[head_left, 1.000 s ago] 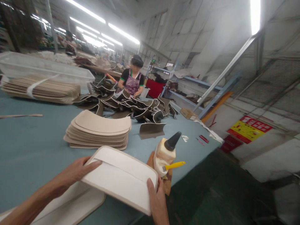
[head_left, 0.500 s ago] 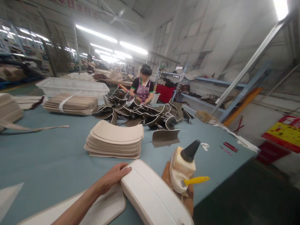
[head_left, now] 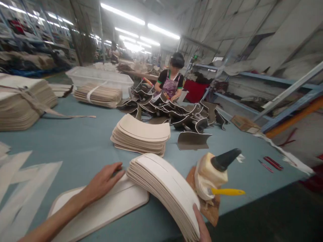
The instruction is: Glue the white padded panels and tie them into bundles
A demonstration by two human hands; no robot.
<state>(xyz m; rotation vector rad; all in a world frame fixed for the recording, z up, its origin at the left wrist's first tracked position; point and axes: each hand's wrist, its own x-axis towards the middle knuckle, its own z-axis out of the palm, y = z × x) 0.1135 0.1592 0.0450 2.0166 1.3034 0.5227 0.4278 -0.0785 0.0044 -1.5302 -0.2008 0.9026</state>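
My left hand (head_left: 106, 179) is open, its fingers stretched out over a white flat panel with rounded corners (head_left: 111, 215). The fingertips come close to the near-left end of a stack of curved white panels (head_left: 164, 181), which partly overlaps that flat panel. At the stack's lower right end, my right hand (head_left: 202, 225) grips the edge, with most of its fingers hidden below the frame. Just right of the stack stands a glue-smeared plastic container (head_left: 204, 181) with a black cone (head_left: 225, 160). A yellow-handled brush (head_left: 228, 192) rests in its opening.
Behind lies a beige stack of curved pieces (head_left: 141, 134), then a heap of dark curved pieces (head_left: 171, 112) before a seated co-worker (head_left: 171, 82). Tied stacks (head_left: 98, 95) and a clear tub (head_left: 101, 79) stand at left. White strips (head_left: 32, 191) lie at near left.
My left hand has let go of the curved stack and moved left, fingers opening. My right hand has come into view at the stack's lower end. The view has turned left.
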